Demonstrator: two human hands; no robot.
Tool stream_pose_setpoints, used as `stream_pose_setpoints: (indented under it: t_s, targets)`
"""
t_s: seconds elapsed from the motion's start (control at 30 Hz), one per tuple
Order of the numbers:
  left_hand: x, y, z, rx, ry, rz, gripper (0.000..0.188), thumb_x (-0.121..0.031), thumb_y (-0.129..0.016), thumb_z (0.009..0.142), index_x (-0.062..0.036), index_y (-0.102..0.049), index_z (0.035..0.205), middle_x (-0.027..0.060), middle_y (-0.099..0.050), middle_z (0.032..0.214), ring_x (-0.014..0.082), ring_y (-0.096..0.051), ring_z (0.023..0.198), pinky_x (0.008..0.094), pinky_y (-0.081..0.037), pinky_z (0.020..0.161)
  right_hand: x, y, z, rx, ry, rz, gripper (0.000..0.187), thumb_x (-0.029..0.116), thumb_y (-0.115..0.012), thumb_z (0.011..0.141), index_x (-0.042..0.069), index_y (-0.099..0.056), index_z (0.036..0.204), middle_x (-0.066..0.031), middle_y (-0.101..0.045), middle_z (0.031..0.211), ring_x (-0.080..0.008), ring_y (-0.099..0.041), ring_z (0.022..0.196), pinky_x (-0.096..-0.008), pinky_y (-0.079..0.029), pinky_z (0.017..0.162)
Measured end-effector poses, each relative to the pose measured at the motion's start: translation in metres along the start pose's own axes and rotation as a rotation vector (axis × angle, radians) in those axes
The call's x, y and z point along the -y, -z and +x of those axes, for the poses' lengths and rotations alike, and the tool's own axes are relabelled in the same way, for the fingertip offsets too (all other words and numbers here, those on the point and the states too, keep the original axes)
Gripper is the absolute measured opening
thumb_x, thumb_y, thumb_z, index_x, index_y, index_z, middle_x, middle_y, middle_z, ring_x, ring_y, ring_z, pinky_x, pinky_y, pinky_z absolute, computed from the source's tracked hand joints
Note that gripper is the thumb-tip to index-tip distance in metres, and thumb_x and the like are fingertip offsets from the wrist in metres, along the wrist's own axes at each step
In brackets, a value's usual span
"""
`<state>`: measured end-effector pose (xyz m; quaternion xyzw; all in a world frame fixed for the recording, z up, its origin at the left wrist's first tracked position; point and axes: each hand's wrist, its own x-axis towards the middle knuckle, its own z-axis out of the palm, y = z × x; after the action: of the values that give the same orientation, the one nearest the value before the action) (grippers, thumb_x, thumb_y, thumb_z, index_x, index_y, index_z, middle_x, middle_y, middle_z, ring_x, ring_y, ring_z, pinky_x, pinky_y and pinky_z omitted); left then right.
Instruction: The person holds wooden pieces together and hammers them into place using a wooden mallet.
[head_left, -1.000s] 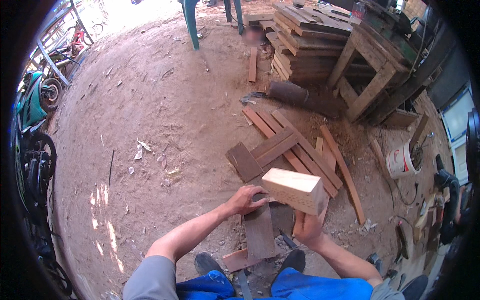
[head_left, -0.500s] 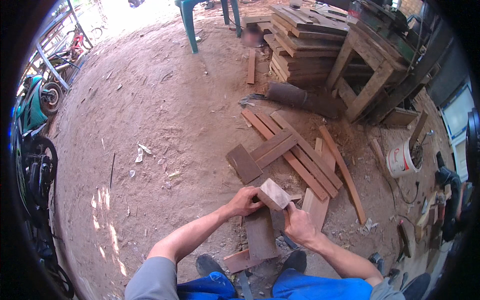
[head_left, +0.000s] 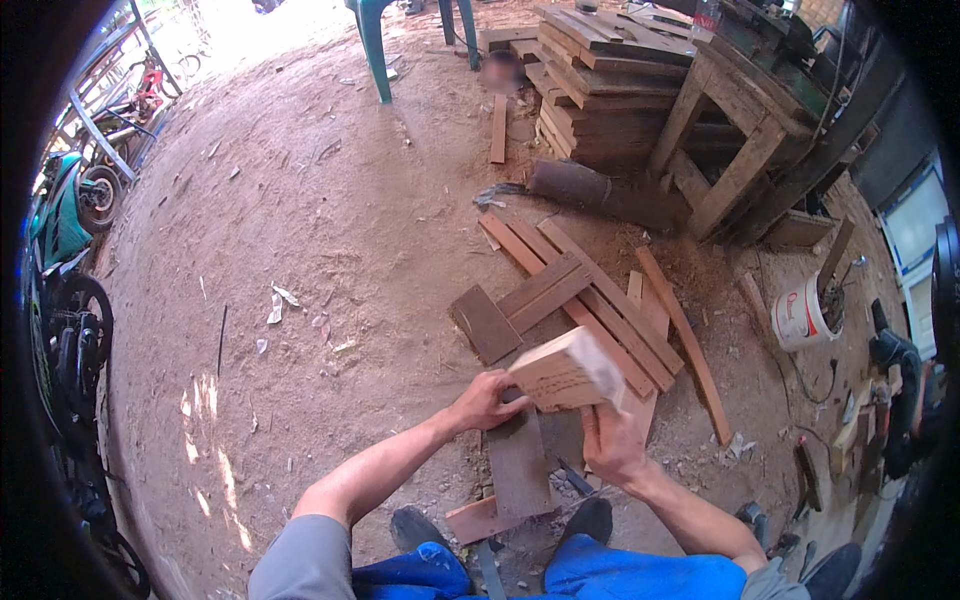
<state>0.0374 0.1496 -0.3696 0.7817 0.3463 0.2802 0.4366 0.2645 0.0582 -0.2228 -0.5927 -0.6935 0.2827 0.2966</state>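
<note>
My right hand (head_left: 614,445) is closed on the lower right end of a pale wooden block (head_left: 560,375), which is tilted up and slightly blurred. Just below that block, a flat brown board (head_left: 519,465) slants down toward my feet. Its near end rests on a short reddish wood piece (head_left: 474,521). My left hand (head_left: 490,400) is closed at the far end of the board, thumb across it; the block partly covers that spot. A short dark board (head_left: 486,325) lies on the ground beyond my left hand.
Reddish slats (head_left: 600,310) lie crossed ahead to the right, with a long slat (head_left: 685,345) beside them. Further off are stacked planks (head_left: 610,100), a wooden workbench (head_left: 735,180) and a dark cylinder (head_left: 570,185). A white bucket (head_left: 800,318) stands right; motorbikes (head_left: 70,215) line the left.
My right hand has swung the block up and to the right, turning its broad side into view. My left hand has stayed at the board's far end.
</note>
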Motion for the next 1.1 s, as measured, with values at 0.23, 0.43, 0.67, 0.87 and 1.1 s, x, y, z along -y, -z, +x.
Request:
stream_pose_setpoints:
  t_s: [0.23, 0.43, 0.67, 0.87, 1.1]
  targets:
    - [0.0002, 0.0027, 0.0027, -0.019, -0.056, 0.011, 0.032, -0.024, -0.075, 0.088, -0.0040, -0.070, 0.112, 0.0202, -0.072, 0.101, 0.0384, -0.069, 0.097, 0.0442, -0.055, 0.086, 0.0041, -0.0046, -0.0015, 0.221, -0.099, -0.169, 0.022, 0.015, -0.051, 0.102, 0.000, -0.054, 0.118, -0.0318, -0.065, 0.081, -0.0539, -0.064, 0.073, -0.0626, -0.049, 0.062]
    - [0.0030, -0.0014, 0.0025, -0.031, -0.048, -0.008, 0.033, -0.026, -0.076, 0.087, -0.0033, -0.071, 0.110, 0.0198, -0.072, 0.102, 0.0370, -0.069, 0.099, 0.0432, -0.055, 0.087, 0.0040, -0.0002, -0.0015, -0.050, 0.059, 0.092, 0.025, 0.014, -0.050, 0.101, 0.000, -0.052, 0.121, -0.0316, -0.065, 0.078, -0.0526, -0.065, 0.074, -0.0620, -0.050, 0.063]
    - [0.0060, -0.0012, 0.0015, 0.022, 0.008, 0.020, 0.034, -0.029, -0.075, 0.087, -0.0039, -0.070, 0.109, 0.0214, -0.071, 0.099, 0.0385, -0.068, 0.097, 0.0457, -0.054, 0.084, 0.0050, 0.0016, -0.0005, 0.181, -0.182, -0.215, 0.022, 0.015, -0.051, 0.102, -0.001, -0.057, 0.116, -0.0312, -0.065, 0.080, -0.0529, -0.064, 0.075, -0.0600, -0.050, 0.061]
    - [0.0046, -0.0025, 0.0019, -0.078, -0.108, 0.089, 0.031, -0.028, -0.075, 0.087, -0.0044, -0.069, 0.107, 0.0210, -0.070, 0.096, 0.0392, -0.068, 0.093, 0.0457, -0.054, 0.080, 0.0033, 0.0005, 0.0011, -0.203, 0.313, -0.107, 0.029, 0.017, -0.047, 0.102, 0.000, -0.047, 0.126, -0.0312, -0.067, 0.085, -0.0545, -0.065, 0.081, -0.0624, -0.051, 0.067]
    - [-0.0009, -0.0013, 0.0004, -0.049, 0.077, 0.018, 0.030, -0.028, -0.075, 0.088, -0.0035, -0.070, 0.105, 0.0219, -0.070, 0.097, 0.0399, -0.068, 0.094, 0.0459, -0.054, 0.082, 0.0042, -0.0009, -0.0010, 0.076, -0.114, -0.064, 0.021, 0.014, -0.051, 0.101, -0.002, -0.054, 0.114, -0.0315, -0.065, 0.079, -0.0544, -0.064, 0.078, -0.0631, -0.049, 0.065]
